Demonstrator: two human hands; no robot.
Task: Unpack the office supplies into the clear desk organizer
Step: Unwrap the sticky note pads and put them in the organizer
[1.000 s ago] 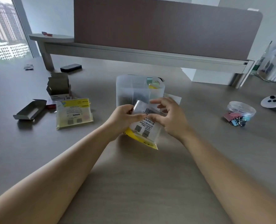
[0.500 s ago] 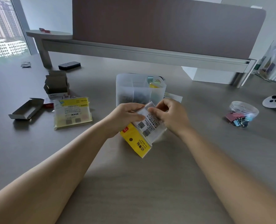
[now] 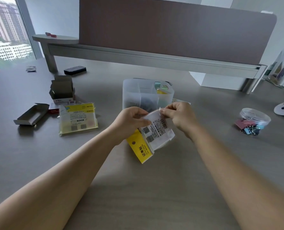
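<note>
Head view of a grey desk with a brown partition behind. The clear desk organizer stands at centre, its right-hand compartments already holding yellow and green pads and its front compartments dark contents too blurred to name. Left of it lie an unopened yellow sticky-note pack and two emptied cardboard boxes; a round tub of binder clips stands well apart to the right. Just in front of the organizer, both hands hold a small cellophane packet with a yellow header card. Compared with a second ago, the packet has been turned so the header points down toward the person and the sealed flap faces up. The left hand grips the packet's left edge with curled fingers; the right hand pinches the thin flap at its top. Judged from this, opening is under way, and the contents are not yet free for placing in the organizer.
</note>
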